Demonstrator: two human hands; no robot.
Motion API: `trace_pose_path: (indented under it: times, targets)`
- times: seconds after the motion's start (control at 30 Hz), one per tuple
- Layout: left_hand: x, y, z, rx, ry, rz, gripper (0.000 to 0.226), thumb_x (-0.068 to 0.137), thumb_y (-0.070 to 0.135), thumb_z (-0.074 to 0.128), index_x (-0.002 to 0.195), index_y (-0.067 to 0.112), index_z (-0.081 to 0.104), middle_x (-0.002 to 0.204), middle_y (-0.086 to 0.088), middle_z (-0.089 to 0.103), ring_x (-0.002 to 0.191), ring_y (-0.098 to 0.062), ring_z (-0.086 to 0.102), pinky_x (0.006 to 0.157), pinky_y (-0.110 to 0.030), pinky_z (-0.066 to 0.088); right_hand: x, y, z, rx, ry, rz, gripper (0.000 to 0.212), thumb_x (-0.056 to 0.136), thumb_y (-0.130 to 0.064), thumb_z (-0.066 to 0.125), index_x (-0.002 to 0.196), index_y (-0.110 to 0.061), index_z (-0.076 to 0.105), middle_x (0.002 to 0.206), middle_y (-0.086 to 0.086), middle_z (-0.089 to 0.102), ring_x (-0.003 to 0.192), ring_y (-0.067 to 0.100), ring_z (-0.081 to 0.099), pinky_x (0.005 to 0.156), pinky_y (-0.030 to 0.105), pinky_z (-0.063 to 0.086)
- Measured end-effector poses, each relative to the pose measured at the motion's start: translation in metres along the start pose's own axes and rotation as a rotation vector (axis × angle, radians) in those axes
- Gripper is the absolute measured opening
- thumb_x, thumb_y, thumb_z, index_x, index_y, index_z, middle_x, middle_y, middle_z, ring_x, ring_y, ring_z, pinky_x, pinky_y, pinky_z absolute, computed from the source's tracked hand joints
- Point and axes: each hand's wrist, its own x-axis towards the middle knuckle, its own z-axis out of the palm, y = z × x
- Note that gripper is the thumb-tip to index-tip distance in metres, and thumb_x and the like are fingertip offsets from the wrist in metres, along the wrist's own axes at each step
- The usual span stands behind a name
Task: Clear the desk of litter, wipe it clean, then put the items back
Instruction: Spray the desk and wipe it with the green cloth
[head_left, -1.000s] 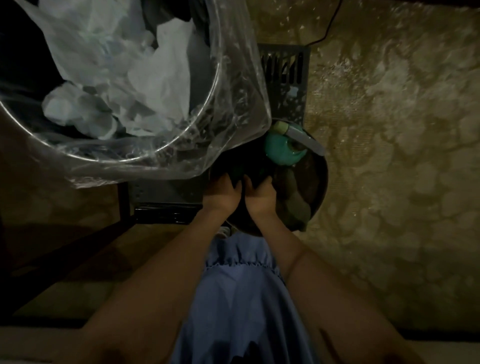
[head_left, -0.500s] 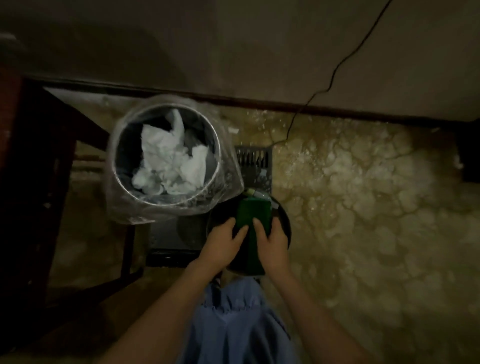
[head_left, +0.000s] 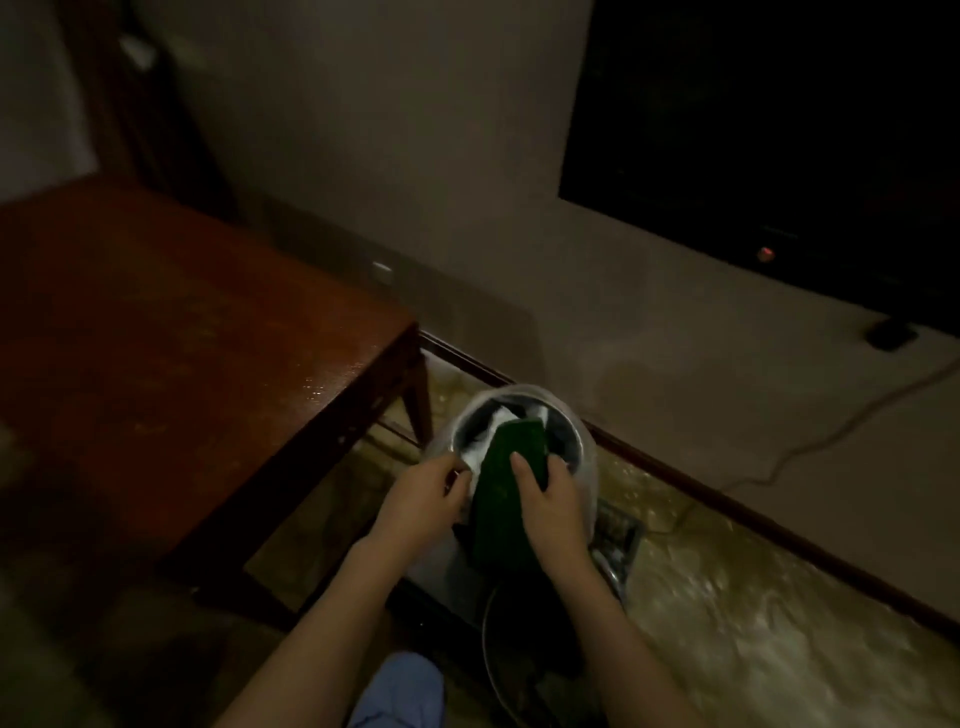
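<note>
Pretty dark from my feed, but here's what I've got. Both hands are up in front of me, just right of center, with a green cloth (head_left: 501, 488) between them. The right hand (head_left: 548, 501) has its fingers curled over the cloth's right edge, thumb on the face of it, so that's a firm grasp. The left hand (head_left: 423, 496) sits at the cloth's 9 o'clock with its fingers curled in toward the left edge; it looks like it's pinching something there, but I can't tell if it's the cloth or the bag. The cloth hangs in front of the bin (head_left: 524, 431), whose clear bag (head_left: 584, 467) is folded over the rim, with white paper (head_left: 480, 449) showing inside. The wooden tabletop (head_left: 171, 332) is at 9 to 10 o'clock from the hands, its corner near the bin. A cable (head_left: 810, 441) runs down the wall at 3 o'clock, and a floor vent (head_left: 618, 538) sits just right of my right wrist.
</note>
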Motion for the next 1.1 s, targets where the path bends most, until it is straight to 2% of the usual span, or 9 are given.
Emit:
trace_pose_path:
  times: [0.13,0.23,0.3,0.43,0.57,0.67,0.9,1.0,1.1]
  targets:
    - [-0.036,-0.052,-0.068,0.023,0.144,-0.082,0.012,0.098,0.027,0.048,0.098,0.029,0.06,0.086,0.016,0.06,0.073,0.006,0.055,0.059,-0.012,0.041,-0.011,-0.032,0.082,-0.001,-0.204,-0.048,0.011,0.095,-0.032,0.055,0.093,-0.022,0.057,0.089,-0.003,0.064,0.078,0.003,0.061,0.058,0.01,0.046]
    - [-0.07,-0.109,-0.125,0.056,0.262,-0.209,0.015,0.097,0.029,0.047,0.103,0.026,0.061,0.093,0.011,0.063,0.079,-0.002,0.058,0.071,-0.025,0.052,-0.026,-0.056,0.165,-0.004,-0.363,-0.051,0.017,0.094,-0.034,0.056,0.097,-0.018,0.06,0.094,0.005,0.066,0.082,0.017,0.066,0.062,0.025,0.054]
    - [-0.094,-0.152,-0.168,0.069,0.322,-0.283,0.016,0.097,0.03,0.047,0.103,0.025,0.061,0.095,0.009,0.064,0.08,-0.006,0.06,0.076,-0.031,0.054,-0.039,-0.072,0.227,-0.026,-0.449,-0.072,0.019,0.094,-0.035,0.056,0.095,-0.016,0.059,0.091,0.007,0.066,0.077,0.018,0.066,0.06,0.026,0.055]
    - [-0.145,-0.23,-0.259,0.064,0.422,-0.386,0.019,0.099,0.028,0.046,0.111,0.023,0.06,0.101,0.006,0.063,0.084,-0.006,0.06,0.077,-0.027,0.052,-0.068,-0.101,0.351,-0.008,-0.551,-0.116,0.018,0.095,-0.036,0.054,0.095,-0.018,0.059,0.089,0.003,0.065,0.075,0.014,0.064,0.051,0.016,0.048]
    - [-0.178,-0.291,-0.33,0.047,0.497,-0.429,0.019,0.099,0.027,0.046,0.112,0.023,0.059,0.102,0.006,0.062,0.085,-0.005,0.058,0.076,-0.024,0.05,-0.094,-0.118,0.447,0.0,-0.629,-0.094,0.027,0.095,-0.039,0.052,0.095,-0.013,0.061,0.091,0.011,0.065,0.078,0.022,0.064,0.06,0.029,0.054]
    - [-0.184,-0.329,-0.365,0.033,0.472,-0.449,0.02,0.099,0.027,0.045,0.112,0.021,0.059,0.103,0.003,0.062,0.087,-0.008,0.059,0.08,-0.029,0.052,-0.101,-0.124,0.498,0.011,-0.633,-0.07,0.028,0.094,-0.041,0.052,0.095,-0.015,0.063,0.091,0.013,0.067,0.081,0.029,0.066,0.071,0.044,0.056]
    - [-0.149,-0.42,-0.428,0.001,0.401,-0.436,0.017,0.098,0.028,0.047,0.11,0.026,0.058,0.098,0.008,0.061,0.078,-0.003,0.059,0.068,-0.021,0.049,-0.066,-0.143,0.608,0.005,-0.593,-0.011,0.035,0.095,-0.047,0.048,0.096,-0.015,0.062,0.091,0.013,0.066,0.084,0.032,0.066,0.077,0.05,0.055]
    - [-0.118,-0.464,-0.465,0.026,0.368,-0.435,0.018,0.098,0.028,0.047,0.112,0.026,0.059,0.096,0.01,0.06,0.073,0.0,0.056,0.059,-0.016,0.04,-0.04,-0.152,0.667,0.033,-0.599,0.019,0.034,0.098,-0.041,0.046,0.095,-0.011,0.062,0.086,0.013,0.063,0.08,0.034,0.064,0.07,0.044,0.055]
    - [-0.082,-0.503,-0.517,0.068,0.35,-0.451,0.019,0.098,0.029,0.047,0.112,0.026,0.059,0.096,0.012,0.06,0.075,0.002,0.056,0.059,-0.015,0.039,-0.009,-0.169,0.731,0.057,-0.636,0.059,0.035,0.099,-0.038,0.043,0.095,-0.009,0.062,0.081,0.008,0.059,0.071,0.023,0.06,0.06,0.032,0.049]
